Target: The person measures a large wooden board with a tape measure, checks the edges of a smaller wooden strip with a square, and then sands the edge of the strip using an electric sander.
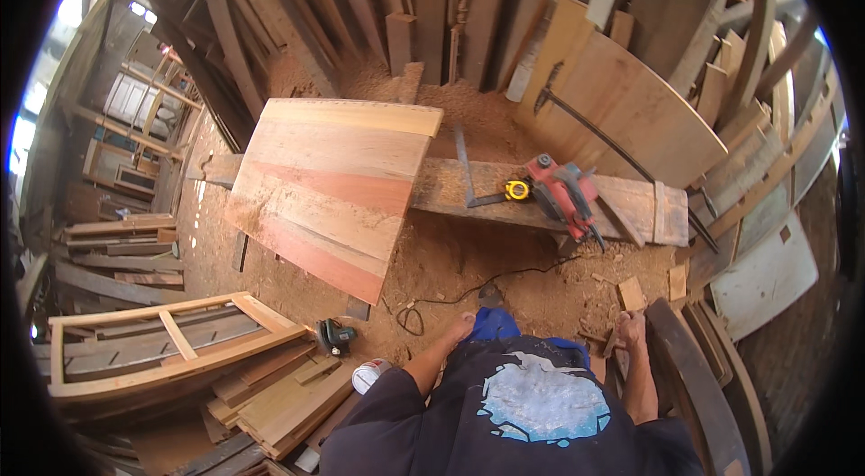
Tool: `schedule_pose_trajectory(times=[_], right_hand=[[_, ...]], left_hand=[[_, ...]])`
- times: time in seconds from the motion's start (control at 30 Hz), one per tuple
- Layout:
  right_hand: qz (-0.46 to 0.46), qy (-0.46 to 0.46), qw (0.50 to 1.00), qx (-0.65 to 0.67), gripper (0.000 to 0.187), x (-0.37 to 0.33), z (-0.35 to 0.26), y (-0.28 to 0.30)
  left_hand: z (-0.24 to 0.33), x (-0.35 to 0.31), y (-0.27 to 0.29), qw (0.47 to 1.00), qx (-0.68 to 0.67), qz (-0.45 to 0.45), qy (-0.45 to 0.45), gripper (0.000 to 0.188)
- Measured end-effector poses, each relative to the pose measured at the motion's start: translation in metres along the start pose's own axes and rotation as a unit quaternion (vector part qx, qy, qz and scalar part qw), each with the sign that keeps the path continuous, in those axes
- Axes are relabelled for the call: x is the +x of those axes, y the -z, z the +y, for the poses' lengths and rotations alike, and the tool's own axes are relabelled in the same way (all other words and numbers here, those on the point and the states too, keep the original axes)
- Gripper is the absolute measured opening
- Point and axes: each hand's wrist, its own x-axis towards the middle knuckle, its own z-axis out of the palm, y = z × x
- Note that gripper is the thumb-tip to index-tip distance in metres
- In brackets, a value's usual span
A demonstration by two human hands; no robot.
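My left hand (462, 326) rests low beside the blue shorts (496, 323); its fingers are mostly hidden. On the other side, my right hand (630, 326) hangs with curled fingers near a dark plank (680, 377), and I cannot see into its grip. Ahead, a wide wooden panel (333, 192) with pale and reddish boards lies tilted across a long rough bench plank (450, 188). Wood dust covers part of it. A red electric planer (566, 194) sits on the bench, with a yellow tape measure (516, 190) and a metal square (468, 174) next to it.
A long bar clamp (613, 147) leans against a curved wooden panel (622, 98) at the right. Black cable (450, 299) loops over the dusty ground. Left are a green power tool (333, 336), a wooden frame (171, 341) and stacked boards (288, 404). Upright planks (432, 17) line the back.
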Motion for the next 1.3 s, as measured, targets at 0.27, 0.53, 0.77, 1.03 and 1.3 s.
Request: schedule_pose_trajectory(times=[0.27, 0.53, 0.77, 1.03, 1.3], right_hand=[[-0.131, 0.087, 0.972, -0.172, 0.021, -0.006, -0.126, -0.151], [-0.267, 0.099, 0.937, -0.203, 0.019, -0.030, -0.218, -0.195], [-0.247, 0.236, 0.883, -0.320, 0.027, 0.066, -0.227, -0.207], [-0.260, 0.378, 0.821, -0.341, 0.033, 0.090, -0.374, -0.311], [-0.237, 0.373, 0.837, -0.324, 0.039, 0.070, -0.467, -0.434]], left_hand=[[-0.010, -0.002, 0.134, 0.994, -0.049, 0.002, 0.094, 0.027], [-0.061, -0.010, 0.116, 0.981, -0.124, 0.085, 0.119, 0.027], [0.027, -0.018, 0.104, 0.877, -0.425, 0.164, 0.154, 0.032], [-0.002, -0.042, 0.221, 0.749, -0.252, 0.612, 0.033, 0.044], [-0.006, -0.028, 0.304, 0.734, -0.088, 0.627, 0.244, 0.081]])
